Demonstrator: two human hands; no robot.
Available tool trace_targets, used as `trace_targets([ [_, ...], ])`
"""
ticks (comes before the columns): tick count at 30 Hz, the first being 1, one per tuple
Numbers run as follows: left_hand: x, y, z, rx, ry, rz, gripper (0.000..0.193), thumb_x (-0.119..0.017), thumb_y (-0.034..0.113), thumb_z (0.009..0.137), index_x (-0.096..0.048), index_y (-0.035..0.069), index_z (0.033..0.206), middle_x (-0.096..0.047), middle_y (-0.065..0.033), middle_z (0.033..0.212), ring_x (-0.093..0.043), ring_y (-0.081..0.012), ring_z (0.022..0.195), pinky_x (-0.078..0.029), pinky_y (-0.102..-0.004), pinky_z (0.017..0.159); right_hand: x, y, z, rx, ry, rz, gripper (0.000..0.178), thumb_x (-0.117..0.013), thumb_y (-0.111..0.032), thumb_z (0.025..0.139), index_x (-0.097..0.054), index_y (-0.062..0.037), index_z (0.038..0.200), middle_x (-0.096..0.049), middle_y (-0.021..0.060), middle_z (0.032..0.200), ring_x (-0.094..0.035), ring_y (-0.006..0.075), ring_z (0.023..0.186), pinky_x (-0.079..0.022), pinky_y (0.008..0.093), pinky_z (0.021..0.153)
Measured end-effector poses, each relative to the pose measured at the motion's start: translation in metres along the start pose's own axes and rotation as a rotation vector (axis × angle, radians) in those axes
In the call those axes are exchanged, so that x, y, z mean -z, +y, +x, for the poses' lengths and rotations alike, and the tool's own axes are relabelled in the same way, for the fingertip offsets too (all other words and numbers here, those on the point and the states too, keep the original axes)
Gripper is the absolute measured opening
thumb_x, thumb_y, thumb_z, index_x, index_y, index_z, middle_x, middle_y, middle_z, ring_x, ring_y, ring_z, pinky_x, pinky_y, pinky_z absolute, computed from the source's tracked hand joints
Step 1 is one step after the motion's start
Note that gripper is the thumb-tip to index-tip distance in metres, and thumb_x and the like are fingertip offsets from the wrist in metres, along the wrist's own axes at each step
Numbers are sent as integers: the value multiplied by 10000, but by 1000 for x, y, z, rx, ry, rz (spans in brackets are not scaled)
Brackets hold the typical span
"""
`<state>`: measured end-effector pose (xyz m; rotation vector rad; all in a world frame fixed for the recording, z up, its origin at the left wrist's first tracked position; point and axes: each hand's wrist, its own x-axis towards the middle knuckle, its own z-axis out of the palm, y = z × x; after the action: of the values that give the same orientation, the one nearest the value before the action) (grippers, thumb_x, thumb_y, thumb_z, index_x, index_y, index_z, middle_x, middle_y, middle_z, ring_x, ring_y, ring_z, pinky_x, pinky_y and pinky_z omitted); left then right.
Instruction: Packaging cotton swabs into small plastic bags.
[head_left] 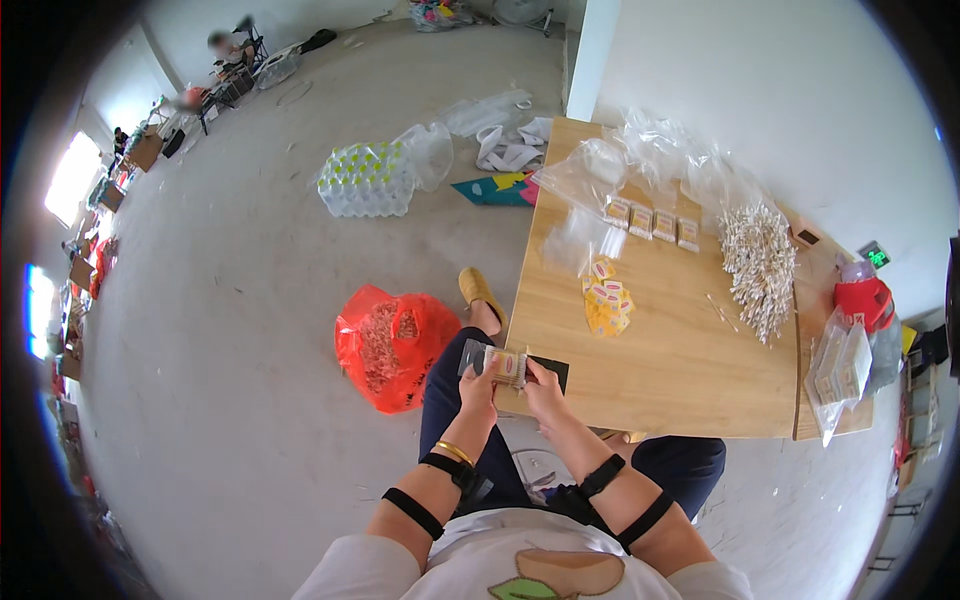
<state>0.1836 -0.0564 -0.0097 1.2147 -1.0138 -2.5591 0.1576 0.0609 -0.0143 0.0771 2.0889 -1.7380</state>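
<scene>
Just above my lap, by the near left corner of the wooden table (660, 375), my left hand (479, 388) grips a small clear pack of cotton swabs (507, 368) with a yellowish label card inside. At the pack's right end, the fingers of my right hand (543, 388) are closed on it. A flat black object (553, 371) lies under the right hand at the table edge. Yellow and white label cards (608, 305) are spread on the table beside clear plastic bags (572, 245). Several filled swab packs (640, 222) stand in a row farther back.
A heap of loose cotton swabs (758, 265) lies at the table's right. Bagged packs (840, 370) and a red item (864, 303) sit beyond. Left of my leg, a red plastic bag (385, 385) stands on the floor; farther off lies a wrapped bundle of green-capped bottles (365, 180).
</scene>
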Motion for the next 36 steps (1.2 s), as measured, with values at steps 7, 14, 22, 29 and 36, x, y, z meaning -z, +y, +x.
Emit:
trace_targets([
  [7, 4, -20, 15, -137, -50, -112, 246, -760, 89, 879, -620, 75, 1081, -690, -36, 979, -685, -151, 828, -562, -309, 714, -48, -42, -4, -206, 74, 103, 513, -442, 81, 848, -553, 45, 1347, -652, 104, 1191, -601, 187, 1102, -455, 292, 940],
  [14, 5, -12, 8, 18, -15, -108, 263, -769, 86, 873, -624, 96, 1093, -683, -13, 989, -672, -132, 851, -550, -291, 709, -3, -37, 1, -275, -216, 72, 396, -477, 31, 914, -623, -6, 1280, -675, 50, 1114, -629, 100, 995, -490, 248, 807],
  [22, 6, -11, 8, 40, 0, -71, 284, -781, 116, 869, -624, 95, 1105, -669, -20, 1063, -652, -142, 944, -521, -292, 813, 3, -43, -6, -430, -194, 92, 295, -593, -70, 951, -654, -48, 1238, -728, 13, 1005, -675, 90, 744, -535, 224, 684],
  [29, 14, -4, 16, 53, -2, -32, 282, -782, 132, 871, -631, 108, 1109, -680, 5, 1031, -658, -113, 892, -509, -252, 745, -9, -44, -4, -523, -157, 415, 195, -639, -83, 933, -697, -48, 1115, -709, 4, 873, -594, 47, 602, -509, 210, 604],
  [36, 26, 45, 14, -12, -71, 120, 326, -796, 184, 861, -629, 159, 1140, -679, 50, 1044, -648, -84, 914, -469, -227, 760, -43, -51, 10, -306, -145, 269, 193, -725, -140, 883, -689, -11, 1021, -661, 13, 759, -523, 87, 558, -401, 251, 502],
])
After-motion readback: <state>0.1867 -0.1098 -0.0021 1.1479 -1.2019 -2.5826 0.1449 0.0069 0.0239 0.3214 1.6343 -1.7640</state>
